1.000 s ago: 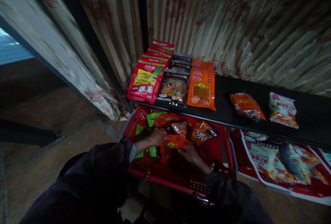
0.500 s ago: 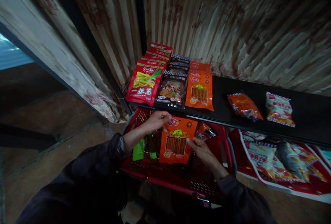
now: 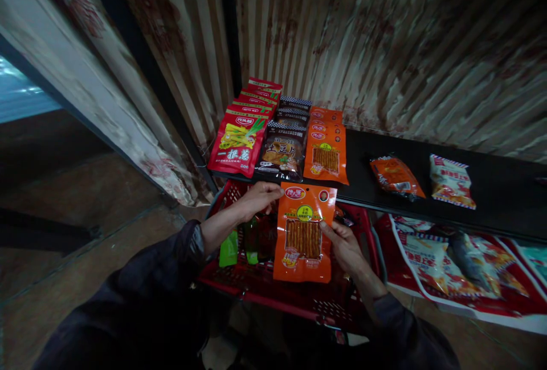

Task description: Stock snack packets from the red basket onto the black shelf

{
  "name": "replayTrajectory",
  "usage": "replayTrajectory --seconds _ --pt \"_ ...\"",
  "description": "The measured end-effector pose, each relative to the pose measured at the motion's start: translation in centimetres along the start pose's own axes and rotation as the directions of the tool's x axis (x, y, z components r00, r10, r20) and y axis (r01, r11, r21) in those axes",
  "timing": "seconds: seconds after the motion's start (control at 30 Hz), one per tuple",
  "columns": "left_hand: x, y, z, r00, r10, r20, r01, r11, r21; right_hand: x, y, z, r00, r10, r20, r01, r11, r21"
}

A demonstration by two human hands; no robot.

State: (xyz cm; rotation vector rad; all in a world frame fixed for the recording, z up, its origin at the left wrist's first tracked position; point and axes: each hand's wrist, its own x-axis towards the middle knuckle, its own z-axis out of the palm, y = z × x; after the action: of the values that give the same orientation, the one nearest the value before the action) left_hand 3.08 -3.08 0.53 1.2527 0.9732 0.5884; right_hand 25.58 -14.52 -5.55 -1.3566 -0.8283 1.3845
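An orange snack packet (image 3: 303, 239) with a window showing brown sticks hangs upright above the red shopping basket (image 3: 256, 296). My left hand (image 3: 260, 199) pinches its upper left corner. On its right edge, my right hand (image 3: 344, 243) grips with the thumb in front; the other fingers are partly hidden behind. Just beyond, on the black shelf, lie matching orange packets (image 3: 327, 156) in an overlapping row. Beside them are dark potato-chip packets (image 3: 282, 150) and, at the left end, red packets (image 3: 238, 139).
Farther right on the shelf (image 3: 359, 150) lie an orange-and-black packet (image 3: 396, 176) and a white-and-red packet (image 3: 452, 182). Under the shelf edge, a second red basket (image 3: 397, 261) holds several bags. Green packages (image 3: 229, 249) sit in the near basket. A patterned curtain (image 3: 342, 45) hangs behind.
The orange packet has come up and a little to the right, closer to me, with both hands on it. The view has shifted slightly. The packets on the shelf stay in place.
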Motion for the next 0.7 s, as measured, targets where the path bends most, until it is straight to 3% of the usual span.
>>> replayTrajectory --seconds 0.2,0.4,0.53,0.7 --pt "0.3 0.1 1.0 0.996 0.002 -0.087 -0.009 0.996 -0.084 -0.1 -0.4 0.5 1.000 -0.008 -0.014 0.009 0.999 0.031" --pt "0.2 -0.6 1.6 0.981 -0.074 -0.177 0.034 0.975 -0.218 -0.3 -1.3 1.0 0.996 0.045 -0.076 -0.038 0.995 0.095" --pt "0.2 -0.7 1.1 0.986 -0.077 -0.149 0.042 0.973 -0.227 -0.3 -1.7 1.2 0.994 0.052 -0.096 -0.042 0.994 0.104" --pt "0.1 1.0 -0.3 0.998 -0.041 -0.055 0.032 0.988 -0.153 -0.6 -1.8 1.1 0.998 0.044 -0.042 -0.041 0.997 0.068"
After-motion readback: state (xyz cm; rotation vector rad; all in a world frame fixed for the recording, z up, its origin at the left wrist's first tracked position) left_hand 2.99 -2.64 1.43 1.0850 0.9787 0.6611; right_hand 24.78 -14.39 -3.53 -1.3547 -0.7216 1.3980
